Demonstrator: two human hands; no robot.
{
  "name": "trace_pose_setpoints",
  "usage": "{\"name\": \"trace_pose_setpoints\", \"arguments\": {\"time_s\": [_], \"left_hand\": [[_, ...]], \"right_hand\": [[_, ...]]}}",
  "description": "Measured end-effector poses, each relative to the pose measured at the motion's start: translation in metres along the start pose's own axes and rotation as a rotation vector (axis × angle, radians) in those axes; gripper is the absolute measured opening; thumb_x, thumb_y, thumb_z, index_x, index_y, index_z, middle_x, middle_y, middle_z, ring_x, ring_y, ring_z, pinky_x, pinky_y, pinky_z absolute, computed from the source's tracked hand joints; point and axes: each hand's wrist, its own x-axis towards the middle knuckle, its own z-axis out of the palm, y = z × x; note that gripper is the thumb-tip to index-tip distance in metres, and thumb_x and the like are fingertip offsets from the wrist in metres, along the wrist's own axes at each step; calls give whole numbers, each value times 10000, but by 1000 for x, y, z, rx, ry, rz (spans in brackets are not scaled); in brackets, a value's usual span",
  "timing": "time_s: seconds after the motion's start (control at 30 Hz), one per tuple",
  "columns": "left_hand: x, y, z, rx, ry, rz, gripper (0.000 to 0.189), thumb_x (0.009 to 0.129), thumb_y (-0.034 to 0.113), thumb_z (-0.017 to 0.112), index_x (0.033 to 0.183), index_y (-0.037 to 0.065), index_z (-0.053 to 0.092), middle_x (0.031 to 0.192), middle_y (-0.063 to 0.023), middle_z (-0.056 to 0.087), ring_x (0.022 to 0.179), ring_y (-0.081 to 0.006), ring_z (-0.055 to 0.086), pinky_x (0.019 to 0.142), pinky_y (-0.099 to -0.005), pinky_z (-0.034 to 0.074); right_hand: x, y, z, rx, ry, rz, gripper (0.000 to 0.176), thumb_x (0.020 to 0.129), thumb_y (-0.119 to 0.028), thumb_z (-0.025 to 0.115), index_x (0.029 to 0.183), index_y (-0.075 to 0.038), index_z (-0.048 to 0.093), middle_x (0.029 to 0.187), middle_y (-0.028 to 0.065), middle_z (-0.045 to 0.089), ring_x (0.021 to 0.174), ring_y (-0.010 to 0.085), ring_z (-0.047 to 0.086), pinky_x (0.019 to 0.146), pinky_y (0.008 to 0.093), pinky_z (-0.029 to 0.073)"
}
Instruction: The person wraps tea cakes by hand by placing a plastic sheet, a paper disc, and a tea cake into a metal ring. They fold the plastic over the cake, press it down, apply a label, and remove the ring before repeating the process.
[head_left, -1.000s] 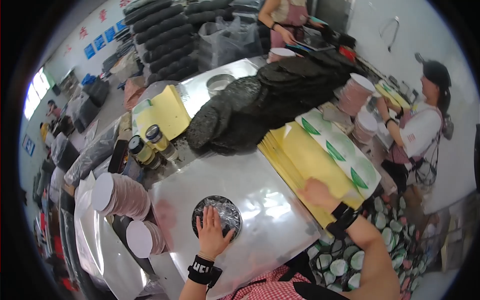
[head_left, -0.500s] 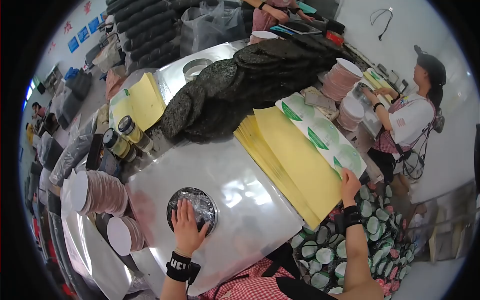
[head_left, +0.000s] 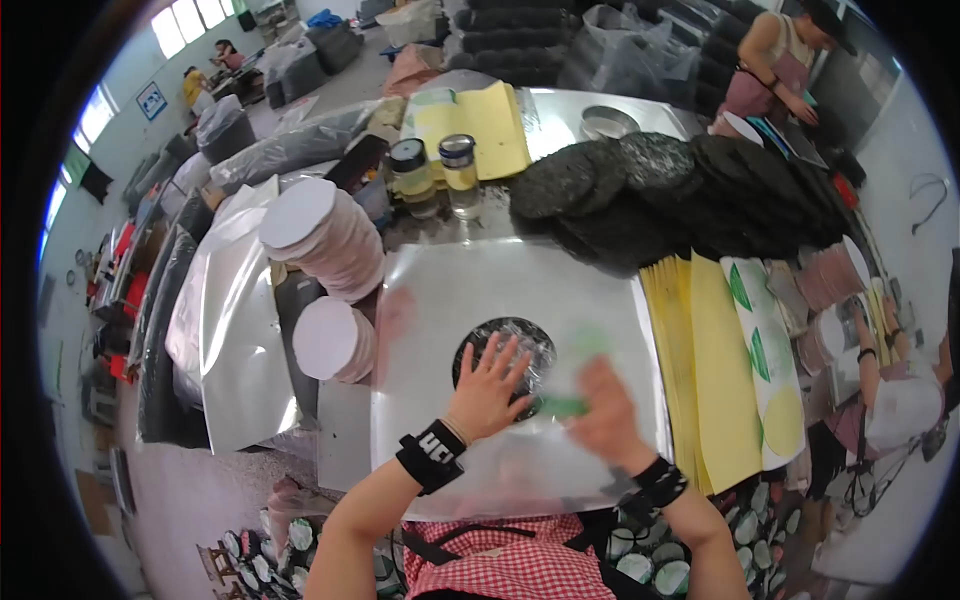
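Observation:
A dark round disc (head_left: 520,345) lies under shiny film in the middle of a silver sheet (head_left: 450,290) in front of me. My left hand (head_left: 488,388), with a black wristband, presses flat on the disc's near edge, fingers spread. My right hand (head_left: 600,405) is blurred just to the right of it. It holds a pale sheet with green print (head_left: 572,380) over the silver sheet, beside the disc. To the right lie a stack of yellow paper (head_left: 715,380) and more sheets printed with green circles (head_left: 765,350).
Dark round cakes (head_left: 650,190) are heaped behind the silver sheet. Two lidded jars (head_left: 435,172) and stacks of white-topped rounds (head_left: 315,230) stand at the left. One person (head_left: 780,60) works at the far right corner, another (head_left: 900,400) at the right edge. Green-and-white packs (head_left: 650,565) fill the floor below.
My view swung left and down. My right hand left the far edge of the green-printed stack and came in beside my left hand with a green-printed sheet. The left hand stays on the disc.

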Motion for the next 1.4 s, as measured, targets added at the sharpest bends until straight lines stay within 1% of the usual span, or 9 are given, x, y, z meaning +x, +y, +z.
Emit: {"name": "trace_pose_setpoints", "arguments": {"time_s": [0.3,0.47,0.53,0.67,0.93,1.1,1.23,1.27,1.4], "left_hand": [[-7,-11,28,-523,-25,80,650,945,517,481,1500,187,407,1539,-45,422,1442,-277,350,1203,-470,220],[-10,-25,0,-580,-18,132,622,925,343,604,1474,114,422,1500,-101,446,1395,-274,408,1166,-409,290],[-28,-33,-14,-1506,257,-206,526,911,154,618,1410,60,480,1328,-128,583,1132,-295,617,969,-374,479],[-53,-50,0,-1082,227,-662,425,921,64,550,1345,34,535,1000,-154,686,779,-310,675,693,-347,535],[-29,9,-33,-433,293,-268,505,895,92,579,1389,24,500,660,-148,622,527,-302,614,506,-416,492],[-52,38,-33,-348,307,-202,590,875,123,580,1418,-43,423,707,-119,641,552,-282,638,509,-388,515],[-88,42,-44,-292,307,-309,586,863,113,589,1409,-41,442,690,-111,636,553,-273,642,519,-391,519],[-98,37,-41,-112,344,-325,541,870,84,583,1387,-27,467,708,-139,640,548,-284,631,515,-388,508],[-146,16,-46,-478,234,-686,439,923,73,557,1352,5,499,706,-185,630,567,-297,636,523,-397,495]], "right_hand": [[70,-50,9,-68,-321,-80,802,909,-524,589,1459,26,396,1478,244,428,1411,370,374,1174,505,268],[108,-42,57,584,-231,134,816,952,-517,513,1499,52,304,1543,240,335,1450,394,295,1194,577,137],[111,-48,57,485,-237,60,790,941,-522,532,1526,-36,318,1578,216,286,1464,403,259,1171,630,142],[114,-67,64,-48,-392,-107,699,912,-555,562,1525,-274,378,1607,182,245,1483,418,198,1110,731,137],[103,-62,94,-95,-466,-26,824,835,-520,659,1553,-304,317,1655,177,80,1512,422,94,1114,740,74],[104,-39,82,227,31,-18,719,804,-395,727,1415,-127,461,1510,250,369,1360,458,384,1056,596,351],[91,-77,102,598,-419,354,414,815,-264,703,1142,-27,611,1015,265,661,1026,383,628,902,444,475],[71,-106,123,1056,-365,128,269,839,-220,660,1013,-16,672,941,243,692,929,374,659,858,452,486],[71,-143,95,602,-529,12,264,845,-174,641,1075,-62,704,933,185,704,900,367,664,794,433,525]]}}
